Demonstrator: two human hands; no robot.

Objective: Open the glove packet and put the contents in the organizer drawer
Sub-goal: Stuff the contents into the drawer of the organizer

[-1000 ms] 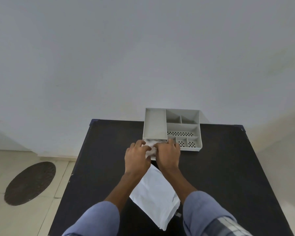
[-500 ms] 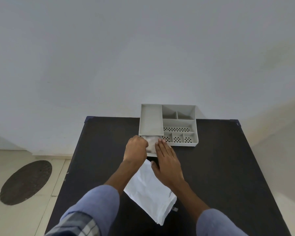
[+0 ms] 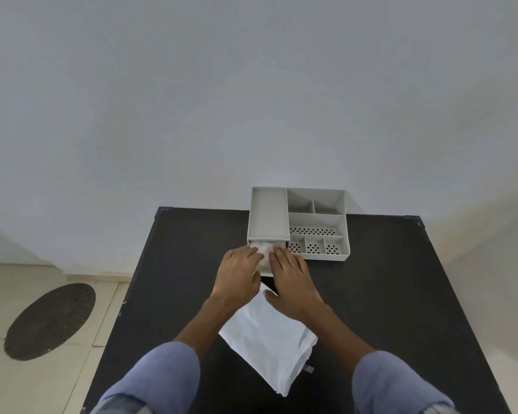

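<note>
A white organizer [image 3: 317,222] with several compartments stands at the table's far edge. Its drawer [image 3: 266,273] is pulled out toward me at the front left, with crumpled white gloves [image 3: 263,249] inside. My left hand [image 3: 240,273] and my right hand [image 3: 290,276] lie flat, palms down, side by side over the drawer, fingertips resting on the gloves. Both hands have their fingers extended and hold nothing. The white glove packet [image 3: 269,345] lies flat on the black table [image 3: 386,309] just behind my wrists.
The organizer's right-hand compartments have perforated floors. A white wall rises behind the table. A dark round mat [image 3: 50,321] lies on the tiled floor to the left.
My left hand has opened from a fist to a flat palm. Both hands now press down on the gloves in the drawer.
</note>
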